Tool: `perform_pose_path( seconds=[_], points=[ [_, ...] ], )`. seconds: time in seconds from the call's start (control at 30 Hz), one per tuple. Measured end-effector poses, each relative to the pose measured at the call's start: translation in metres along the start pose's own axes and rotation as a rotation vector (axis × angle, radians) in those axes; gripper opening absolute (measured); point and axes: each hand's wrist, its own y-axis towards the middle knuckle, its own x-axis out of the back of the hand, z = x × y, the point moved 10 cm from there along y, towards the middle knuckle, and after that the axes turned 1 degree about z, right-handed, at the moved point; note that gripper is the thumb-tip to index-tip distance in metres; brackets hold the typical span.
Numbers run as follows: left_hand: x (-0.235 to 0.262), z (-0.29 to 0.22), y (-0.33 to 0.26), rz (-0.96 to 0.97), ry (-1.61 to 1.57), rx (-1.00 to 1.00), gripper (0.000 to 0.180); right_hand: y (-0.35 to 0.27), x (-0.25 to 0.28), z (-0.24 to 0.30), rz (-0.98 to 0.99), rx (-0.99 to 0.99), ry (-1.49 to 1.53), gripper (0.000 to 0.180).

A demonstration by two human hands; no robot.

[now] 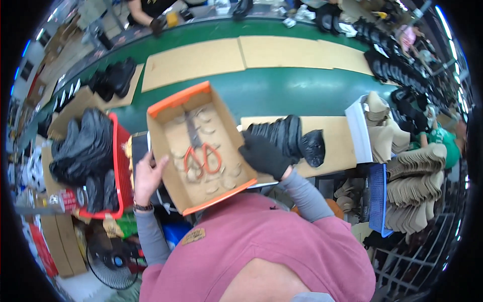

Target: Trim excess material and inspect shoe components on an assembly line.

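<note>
A cardboard box (236, 121) with an orange rim sits tilted in front of my chest, open side up. Inside it lie a pair of scissors (196, 146) with orange handles and several thin, pale curved pieces (214, 190). My bare left hand (148, 176) grips the box's left wall, with the thumb at its edge. On the opposite wall is my right hand (264, 155) in a black glove, its fingers curled against the side. Just beyond that glove stands a row of black shoe-like pieces (282, 135), beside a black plastic-wrapped item (313, 147).
A red basket (119, 166) of black wrapped items stands at left, above a fan (111, 261). To the right are a white bin (358, 128) and a blue basket (378, 199) near stacked beige insole-shaped pieces (415, 176). Across the green table (302, 85), a co-worker's gloved hand (157, 25) shows.
</note>
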Motion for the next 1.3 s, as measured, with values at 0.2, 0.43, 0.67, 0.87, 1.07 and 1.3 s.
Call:
perform_pose_path(
  seconds=[0.2, 0.43, 0.67, 0.87, 1.07, 1.3],
  points=[
    [0.023, -0.03, 0.003, -0.003, 0.442, -0.052, 0.044, -0.021, -0.01, 0.057, -0.037, 0.125, -0.024, 0.017],
    [0.041, -0.024, 0.014, -0.115, 0.328, -0.067, 0.056, -0.028, 0.031, 0.014, -0.09, -0.083, 0.327, 0.049],
    [0.06, -0.1, -0.004, -0.41, 0.387, -0.258, 0.048, -0.147, 0.175, -0.191, -0.503, -0.694, -0.58, 0.054],
    [0.021, -0.184, -0.03, -0.368, 0.353, -0.611, 0.037, -0.168, 0.183, -0.208, -0.684, -0.59, -0.244, 0.032],
    [-0.055, -0.24, -0.025, -0.062, -0.197, -0.588, 0.056, -0.044, 0.148, 0.031, -0.524, 0.095, 0.491, 0.033],
    [-0.03, -0.198, -0.02, -0.177, -0.133, -0.538, 0.062, -0.001, 0.094, 0.115, -0.442, 0.305, 0.337, 0.044]
  ],
)
